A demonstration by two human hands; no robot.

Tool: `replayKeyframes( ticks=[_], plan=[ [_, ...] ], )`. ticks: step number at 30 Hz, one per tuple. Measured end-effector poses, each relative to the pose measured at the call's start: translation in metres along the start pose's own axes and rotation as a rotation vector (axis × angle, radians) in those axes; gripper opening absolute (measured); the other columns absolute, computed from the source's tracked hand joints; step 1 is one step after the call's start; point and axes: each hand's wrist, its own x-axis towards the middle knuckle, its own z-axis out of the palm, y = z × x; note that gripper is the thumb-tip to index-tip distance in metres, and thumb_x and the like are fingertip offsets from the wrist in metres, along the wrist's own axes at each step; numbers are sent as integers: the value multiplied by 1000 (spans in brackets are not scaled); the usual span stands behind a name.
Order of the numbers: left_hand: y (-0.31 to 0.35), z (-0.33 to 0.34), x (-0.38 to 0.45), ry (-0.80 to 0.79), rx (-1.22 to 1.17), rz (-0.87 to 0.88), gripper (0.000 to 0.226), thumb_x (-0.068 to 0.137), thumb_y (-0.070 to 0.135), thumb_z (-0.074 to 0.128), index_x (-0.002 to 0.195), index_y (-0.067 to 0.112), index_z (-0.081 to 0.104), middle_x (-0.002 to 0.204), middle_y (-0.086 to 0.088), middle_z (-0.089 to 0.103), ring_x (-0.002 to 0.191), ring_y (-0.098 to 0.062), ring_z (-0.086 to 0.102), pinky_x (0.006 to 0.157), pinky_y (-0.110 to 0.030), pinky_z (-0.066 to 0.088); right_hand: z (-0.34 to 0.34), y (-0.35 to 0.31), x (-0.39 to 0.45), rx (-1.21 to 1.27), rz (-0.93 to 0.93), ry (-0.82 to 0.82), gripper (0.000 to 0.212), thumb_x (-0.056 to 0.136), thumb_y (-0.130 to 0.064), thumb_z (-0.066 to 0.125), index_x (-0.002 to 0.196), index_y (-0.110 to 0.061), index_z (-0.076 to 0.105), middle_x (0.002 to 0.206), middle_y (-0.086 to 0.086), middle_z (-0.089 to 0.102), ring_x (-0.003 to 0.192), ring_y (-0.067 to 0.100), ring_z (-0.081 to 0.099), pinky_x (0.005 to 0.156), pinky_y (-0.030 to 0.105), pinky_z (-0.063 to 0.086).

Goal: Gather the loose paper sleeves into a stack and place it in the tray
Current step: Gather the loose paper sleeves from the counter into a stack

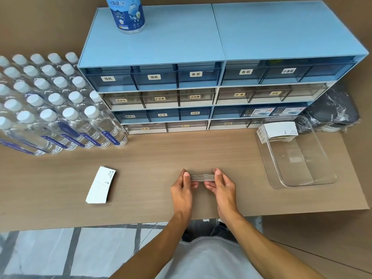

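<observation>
Hands: two, left [184,190] and right [222,188]
Sleeve stacks: three, one held [202,176], one on the table [100,186], one in the tray [278,131]
Trays: one [306,178]
Drawer cabinets: two, left [155,57] and right [281,37]
Spray cans: one [127,14]
Water bottles [50,103]: too many to count surely

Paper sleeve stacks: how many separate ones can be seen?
3. One stack in both hands at the table's middle, one lying on the table at left, one inside the clear tray's far end. None appears hidden.

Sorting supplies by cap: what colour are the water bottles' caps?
White, on every water bottle cap that shows; seen in the head view.
</observation>
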Motion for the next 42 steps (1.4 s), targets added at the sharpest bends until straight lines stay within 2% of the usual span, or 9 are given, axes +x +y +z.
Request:
replayKeyframes(
  ticks=[4,10,13,16,20,25,29,32,42],
  plan=[
    [-1,2,0,-1,6,-9,25,102,31,48,87,28,69,78,3,68,74,-15,70,82,-41,58,2,-2,2,3,16,-1,44,98,-30,48,137,-11,48,79,-25,74,71,10,73,68,22,59],
    [-2,3,5,20,-25,-34,22,101,29,51,116,23,65,74,4,72,73,-15,68,81,-35,59,5,1,5,8,-1,60,31,99,-28,48,118,-8,62,106,5,70,67,13,70,64,25,59],
    [2,1,9,18,-27,-22,19,101,29,50,107,27,67,74,3,71,73,-15,67,77,-33,58,7,1,6,-32,-18,60,34,98,-29,49,119,-6,62,96,3,71,68,14,69,63,25,59],
    [3,-2,12,-1,-26,-57,28,101,27,50,120,12,66,83,2,70,76,-16,65,76,-27,57,7,3,10,-37,10,63,36,98,-29,49,121,-3,61,90,4,69,68,15,69,64,26,60],
    [6,-1,11,18,3,-44,28,102,26,49,126,17,59,78,-1,70,71,-12,66,72,-20,57,8,2,10,-55,-16,69,35,98,-29,50,121,-5,62,86,-2,71,67,14,70,62,24,58],
    [7,-7,14,-6,35,-45,28,101,30,49,104,13,72,71,1,70,71,-13,66,80,-34,57,11,1,10,-44,-15,55,35,99,-28,48,120,-4,62,94,0,70,68,13,70,63,23,58],
    [10,-7,14,9,52,-50,24,101,30,50,100,26,74,69,6,72,69,-8,68,74,-20,57,9,0,9,-69,-41,54,32,99,-27,48,115,-6,65,82,-5,71,67,13,71,63,23,58],
    [15,-8,14,-25,32,-82,39,101,29,51,74,41,78,71,14,74,73,-8,69,70,-16,56,10,-2,9,-86,-61,57,25,99,-28,48,104,-14,68,90,9,70,70,17,71,63,23,58],
    [18,-14,17,-100,47,-130,34,99,33,54,78,41,80,80,18,77,81,-7,72,73,-13,55,10,-7,9,-93,-50,51,24,99,-26,49,83,-23,67,79,12,67,64,15,71,61,22,58]
  ],
)
